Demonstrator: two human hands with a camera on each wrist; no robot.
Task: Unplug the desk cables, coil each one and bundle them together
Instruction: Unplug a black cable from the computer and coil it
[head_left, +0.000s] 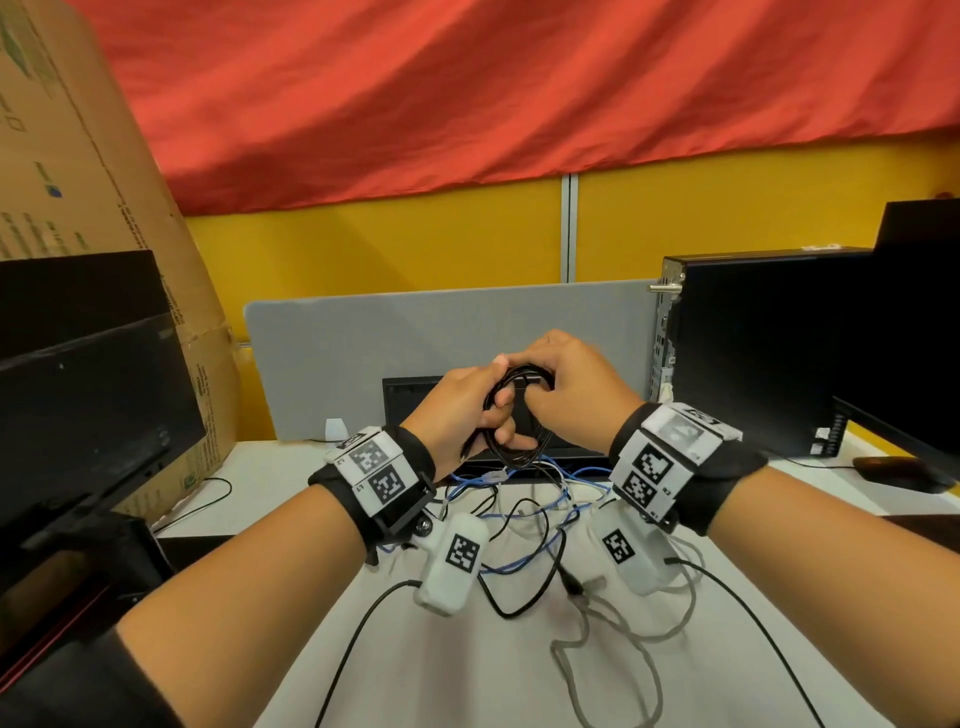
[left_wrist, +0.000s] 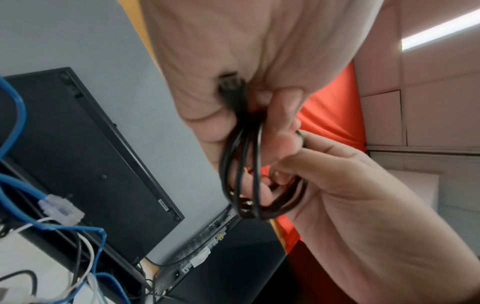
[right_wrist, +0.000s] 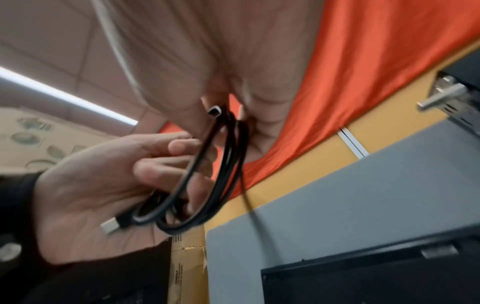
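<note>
A thin black USB cable (head_left: 511, 421), wound into a small coil (left_wrist: 246, 174), is held in the air above the desk between both hands. My left hand (head_left: 475, 410) grips the lower side of the loops, fingers curled through them. One metal plug (right_wrist: 111, 225) lies across the left palm (right_wrist: 98, 185). My right hand (head_left: 563, 387) pinches the top of the coil, with the other plug (right_wrist: 214, 109) at its fingertips. In the left wrist view that plug (left_wrist: 230, 82) sits against the left palm.
Loose blue (head_left: 524, 480), white, grey (head_left: 597, 654) and black (head_left: 524, 592) cables lie tangled on the white desk (head_left: 467, 675) below my wrists. A black keyboard (head_left: 410, 400) leans on a grey divider (head_left: 415, 332). A desktop PC (head_left: 753, 353) and mouse (head_left: 898, 470) stand right, a monitor (head_left: 78, 395) left.
</note>
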